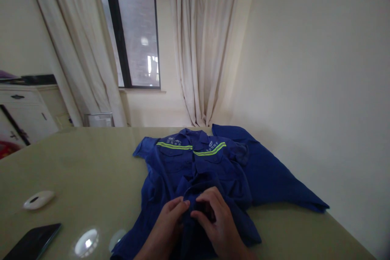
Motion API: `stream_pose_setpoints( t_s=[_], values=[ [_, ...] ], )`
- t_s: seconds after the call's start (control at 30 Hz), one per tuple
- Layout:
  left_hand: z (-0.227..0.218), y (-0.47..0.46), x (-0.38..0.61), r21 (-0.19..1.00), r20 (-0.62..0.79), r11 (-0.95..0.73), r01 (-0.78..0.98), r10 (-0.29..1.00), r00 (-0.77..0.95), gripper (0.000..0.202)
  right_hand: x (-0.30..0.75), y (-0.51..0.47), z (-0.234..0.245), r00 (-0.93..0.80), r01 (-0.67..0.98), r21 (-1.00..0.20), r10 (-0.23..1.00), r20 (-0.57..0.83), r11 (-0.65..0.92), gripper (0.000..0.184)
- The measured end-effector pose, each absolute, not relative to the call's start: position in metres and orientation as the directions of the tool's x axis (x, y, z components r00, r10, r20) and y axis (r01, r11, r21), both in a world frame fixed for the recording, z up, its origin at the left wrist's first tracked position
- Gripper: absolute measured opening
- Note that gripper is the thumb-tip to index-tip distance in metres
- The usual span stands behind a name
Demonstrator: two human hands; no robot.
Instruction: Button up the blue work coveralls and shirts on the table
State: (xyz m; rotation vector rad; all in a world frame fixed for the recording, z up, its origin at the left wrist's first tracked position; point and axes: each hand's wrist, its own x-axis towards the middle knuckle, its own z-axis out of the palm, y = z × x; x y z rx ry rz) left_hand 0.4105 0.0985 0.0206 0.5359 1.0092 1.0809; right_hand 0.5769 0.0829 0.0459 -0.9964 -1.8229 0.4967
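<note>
A blue short-sleeved work shirt (178, 162) lies front side up on the table, its collar at the far end. Yellow-green reflective strips and pale lettering cross its chest. Near the lower front, my left hand (169, 221) pinches the bunched cloth between thumb and fingers. Just right of it, my right hand (217, 219) has its fingers curled, thumb and index tip at the same raised fold. Whether a button sits between the fingertips is too dark to tell. The shirt's lower hem is partly hidden behind my hands and forearms.
Another blue garment (274, 174) is spread on the right, partly under the shirt. On the glossy table (100, 162) at left are a white oval object (39, 200) and a dark phone-like device (33, 241). A wall (319, 89) borders the table's right side.
</note>
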Motion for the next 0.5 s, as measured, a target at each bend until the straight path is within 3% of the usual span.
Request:
stream_pose_setpoints(
  t_s=[0.07, 0.13, 0.2, 0.27, 0.37, 0.43, 0.5],
  values=[
    [0.023, 0.096, 0.408, 0.906, -0.243, 0.290, -0.310, 0.953, 0.180, 0.044, 0.583, 0.084, 0.052, -0.179, 0.441, -0.706, 0.826, 0.535, 0.553, 0.023],
    [0.027, 0.090, 0.407, 0.999, 0.024, -0.019, -0.029, 0.975, 0.220, 0.030, 0.588, 0.086, 0.057, -0.134, 0.474, -0.754, 0.884, 0.448, 0.454, 0.030],
    [0.030, 0.082, 0.409, 0.876, 0.326, -0.403, 0.264, 0.900, 0.290, 0.013, 0.591, 0.088, 0.059, -0.086, 0.506, -0.804, 0.945, 0.314, 0.313, 0.044],
    [0.029, 0.075, 0.415, 0.622, 0.527, -0.656, 0.428, 0.755, 0.391, 0.006, 0.593, 0.089, 0.059, -0.083, 0.538, -0.821, 0.981, 0.175, 0.192, 0.046],
    [0.024, 0.071, 0.423, 0.383, 0.602, -0.789, 0.480, 0.608, 0.519, 0.015, 0.592, 0.090, 0.056, -0.065, 0.620, -0.780, 0.996, 0.057, 0.085, 0.027],
    [0.023, 0.073, 0.423, 0.388, 0.562, -0.777, 0.495, 0.625, 0.541, 0.007, 0.592, 0.090, 0.055, 0.001, 0.652, -0.757, 0.999, 0.047, 0.035, 0.014],
    [0.023, 0.076, 0.417, 0.482, 0.500, -0.685, 0.547, 0.727, 0.471, 0.020, 0.593, 0.091, 0.053, 0.045, 0.624, -0.782, 0.998, 0.036, 0.000, 0.014]
  ],
)
